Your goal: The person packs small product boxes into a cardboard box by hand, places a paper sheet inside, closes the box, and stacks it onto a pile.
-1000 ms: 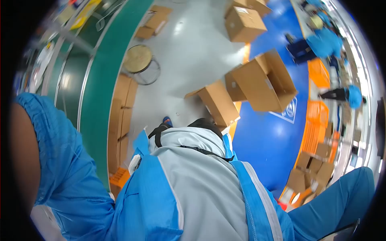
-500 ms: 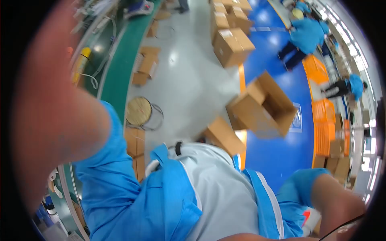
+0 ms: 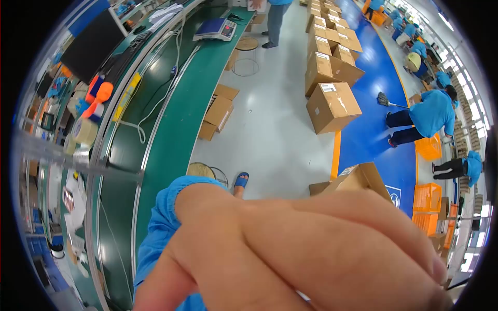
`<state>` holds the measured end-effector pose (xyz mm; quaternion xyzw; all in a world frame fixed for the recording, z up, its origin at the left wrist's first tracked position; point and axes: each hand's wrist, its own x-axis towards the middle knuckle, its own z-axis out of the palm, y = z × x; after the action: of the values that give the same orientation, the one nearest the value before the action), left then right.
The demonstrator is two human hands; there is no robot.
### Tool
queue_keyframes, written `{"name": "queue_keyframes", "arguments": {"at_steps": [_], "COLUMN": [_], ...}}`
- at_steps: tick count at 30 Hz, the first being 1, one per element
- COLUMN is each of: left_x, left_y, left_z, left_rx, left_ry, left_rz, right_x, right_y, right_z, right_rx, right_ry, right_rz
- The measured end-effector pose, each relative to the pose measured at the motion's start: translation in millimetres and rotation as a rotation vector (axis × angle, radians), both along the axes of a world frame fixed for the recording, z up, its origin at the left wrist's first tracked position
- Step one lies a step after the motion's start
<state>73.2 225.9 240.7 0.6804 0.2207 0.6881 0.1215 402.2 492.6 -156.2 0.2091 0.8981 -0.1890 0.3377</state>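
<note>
My left hand (image 3: pixel 306 238) fills the lower middle of the view, very close to the camera. Its back faces me, and the fingers stretch to the right, side by side, with the thumb apart at the lower left. I see nothing held in it, though its underside is hidden. A blue sleeve (image 3: pixel 161 233) ends at its wrist. Behind the fingers, an open cardboard box (image 3: pixel 363 179) stands on the floor, partly covered by the hand. My right hand does not show.
A green workbench (image 3: pixel 179 103) runs along the left, carrying a scale (image 3: pixel 215 29) and cables. Closed cartons (image 3: pixel 333 107) line the aisle. On the blue floor, a person (image 3: pixel 430 114) in blue holds a mop (image 3: pixel 384 98). Orange crates (image 3: pixel 428 197) stand at right. A stool (image 3: pixel 202 170) is by the bench.
My left hand has swung from the left edge across the lower middle. My right arm has left the view. The camera has tilted up, showing more of the aisle and bench.
</note>
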Motion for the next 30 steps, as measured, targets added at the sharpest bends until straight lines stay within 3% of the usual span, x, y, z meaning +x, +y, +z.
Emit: {"name": "queue_keyframes", "arguments": {"at_steps": [1,3,5,8,9,18,25,27,30], "left_x": [-15.8,-50.2,-86.2,-139.8,-156.6,-269.5,-263.9,-288.8,-358.1], "left_y": [3.9,6.6,5.2,3.3,5.2,13.9,77.9,104.2,136.0], "left_z": [-3.1,-7.9,-10.1,-7.1,-4.9,15.0,24.8,19.3,4.5], "left_rx": [0.015,0.044,0.081,0.114,0.122,0.231,0.369,0.42,0.515], "left_ry": [-0.028,-0.084,-0.128,-0.16,-0.167,-0.13,-0.449,-0.296,0.157], "left_rz": [-0.028,-0.071,-0.087,-0.098,-0.102,-0.004,0.332,0.291,0.072], "right_x": [-18.8,-56.4,-131.1,-206.0,-224.5,-273.2,-274.4,-283.6,-302.1], "right_y": [2.8,15.0,13.9,-17.7,-25.6,-2.7,56.0,79.8,120.2], "right_z": [16.4,8.7,54.0,54.7,50.2,12.6,-20.8,-35.5,-59.1], "right_rx": [0.047,0.102,0.12,0.037,-0.026,-0.09,-0.076,-0.089,-0.098], "right_ry": [-0.129,-0.077,0.008,0.639,0.678,0.259,0.121,0.105,0.095], "right_rz": [-0.043,-0.029,-0.1,-0.17,-0.183,-0.308,-0.406,-0.426,-0.437]}}
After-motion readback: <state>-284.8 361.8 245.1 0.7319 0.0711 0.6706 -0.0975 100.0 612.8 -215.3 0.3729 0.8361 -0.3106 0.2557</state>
